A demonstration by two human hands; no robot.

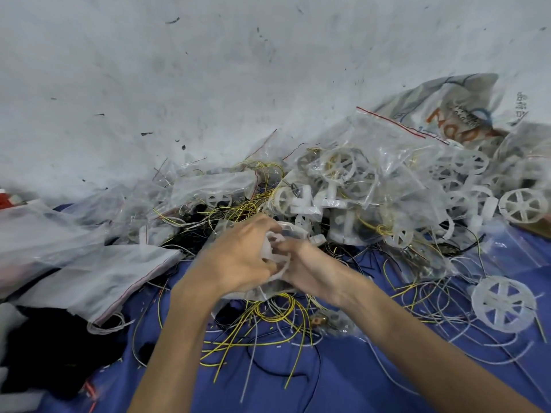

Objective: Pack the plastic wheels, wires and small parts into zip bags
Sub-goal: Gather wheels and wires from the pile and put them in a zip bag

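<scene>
My left hand [238,260] and my right hand [310,263] meet at the middle of the view, both gripping one clear zip bag [275,254] with white plastic parts inside. Beneath them lies a tangle of yellow, white and black wires [268,323] on a blue cloth [343,383]. A white spoked plastic wheel [504,304] lies flat to the right. Another wheel [523,205] sits further back. Filled zip bags with wheels [343,174] are heaped behind my hands.
Empty zip bags with red seal lines [98,281] lie at the left, over a black mass [53,353]. A large printed sack [456,111] rests at the back right against a scuffed grey wall [208,70].
</scene>
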